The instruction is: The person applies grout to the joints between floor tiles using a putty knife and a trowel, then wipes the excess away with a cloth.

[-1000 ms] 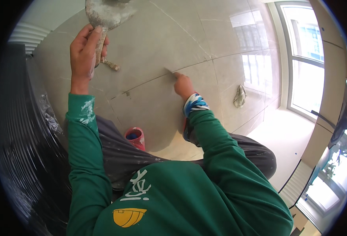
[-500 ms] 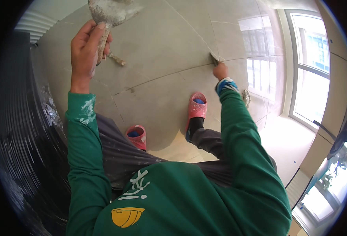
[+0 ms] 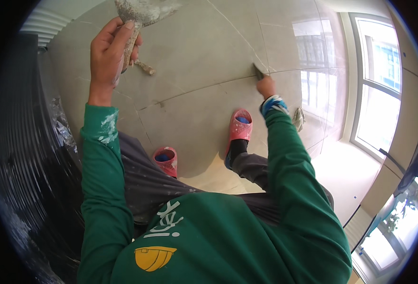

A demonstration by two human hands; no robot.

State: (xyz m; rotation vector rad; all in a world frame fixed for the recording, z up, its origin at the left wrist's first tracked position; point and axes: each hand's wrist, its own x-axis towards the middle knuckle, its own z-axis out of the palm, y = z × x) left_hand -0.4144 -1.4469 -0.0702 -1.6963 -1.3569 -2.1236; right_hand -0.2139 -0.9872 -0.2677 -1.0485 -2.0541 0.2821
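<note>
In my left hand (image 3: 107, 54) at the upper left, the fingers and thumb close round the handle of a wide putty knife (image 3: 145, 10). Its blade is crusted with white and grey filler and partly cut off by the top edge. A stubby, filler-coated handle (image 3: 145, 67) shows beside those fingers; whether it is held or lies on the floor I cannot tell. My right hand (image 3: 266, 87), arm stretched forward, grips a small dark flat-bladed scraper (image 3: 257, 72). That blade is at the tile joint, near where two joints cross; my fist hides its handle.
Large grey glossy floor tiles (image 3: 195, 57) spread ahead. My feet stand in spattered pink slippers (image 3: 241, 127). A crumpled pale cloth (image 3: 299, 118) lies right of my right wrist. Black plastic-like sheeting (image 3: 34, 165) runs along the left; a window (image 3: 377, 85) is at the right.
The view has shifted slightly. My right hand with the scraper has moved a little left relative to the joint crossing. My left hand keeps its hold on the putty knife.
</note>
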